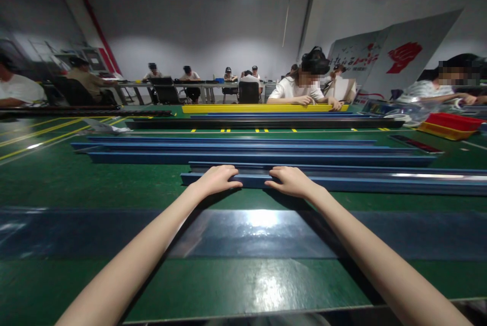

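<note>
Broadly, the green tabletop [76, 178] fills the view from its near edge at the bottom to the far side, where other people sit. Its left half is mostly bare green with yellow lines, the widest open room in sight. A wide dark glossy strip [76, 234] crosses the tabletop from side to side under both forearms, with a band of bare green on either side of it.

Beyond the strip lies the nearest blue rail [361, 184]. It runs crosswise and off the right edge of the picture. Its left end stops just left of the left hand [216, 181], with open green past it. Just behind it, 3 or so more blue rails [247, 151] lie parallel and close together, reaching further left. Then come a black rail [266, 124] and a yellow rail [258, 108], and a red tray [452, 123] sits at far right.

Both hands hold the nearest blue rail near its left end. The right hand [291, 181] sits just beside the left, a small gap between their fingertips. Each palm faces down with the fingers together and curled over the rail's top.
</note>
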`<state>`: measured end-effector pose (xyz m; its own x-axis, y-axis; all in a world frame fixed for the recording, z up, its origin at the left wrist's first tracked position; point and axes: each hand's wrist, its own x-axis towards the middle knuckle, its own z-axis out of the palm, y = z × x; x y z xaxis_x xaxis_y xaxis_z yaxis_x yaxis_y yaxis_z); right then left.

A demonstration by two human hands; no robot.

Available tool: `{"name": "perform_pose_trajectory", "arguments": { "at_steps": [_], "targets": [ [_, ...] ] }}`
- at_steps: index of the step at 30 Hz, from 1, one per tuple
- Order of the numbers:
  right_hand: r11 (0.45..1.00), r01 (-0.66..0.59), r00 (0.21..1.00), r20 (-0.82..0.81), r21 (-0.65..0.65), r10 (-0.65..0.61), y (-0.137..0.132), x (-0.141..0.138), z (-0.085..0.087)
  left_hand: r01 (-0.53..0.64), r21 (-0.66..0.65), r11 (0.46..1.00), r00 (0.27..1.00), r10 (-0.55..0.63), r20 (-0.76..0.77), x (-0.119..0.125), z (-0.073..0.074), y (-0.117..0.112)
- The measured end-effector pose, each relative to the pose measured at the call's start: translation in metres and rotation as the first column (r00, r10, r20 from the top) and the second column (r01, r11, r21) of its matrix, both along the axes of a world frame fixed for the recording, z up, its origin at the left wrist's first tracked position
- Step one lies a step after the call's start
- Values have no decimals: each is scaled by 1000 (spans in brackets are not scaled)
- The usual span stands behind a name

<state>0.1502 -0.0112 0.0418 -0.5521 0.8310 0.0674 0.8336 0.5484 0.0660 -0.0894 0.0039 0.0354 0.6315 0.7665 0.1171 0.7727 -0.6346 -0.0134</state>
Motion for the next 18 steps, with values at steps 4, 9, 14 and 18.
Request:
{"name": "perform_pose_trajectory", "arguments": {
  "at_steps": [4, 9, 14, 18],
  "targets": [
    [999, -45, 999, -18, -6, 45, 5, -15, 0, 19, 33, 999, 1000, -19, 10, -6, -3, -1],
    [997, -74, 992, -97, 7, 75, 4, -20, -4, 54, 39, 998, 996, -57, 74, -16, -5, -1],
    [996, -86, 983, -159, 20, 89, 3, -17, -9, 32, 26, 999, 994, -34, 105, -22, -9, -1],
    [997, -79, 985, -155, 17, 80, 3, -17, -9, 12, 23, 1000, 995, -14, 99, -24, -12, -1]
  ]
}}
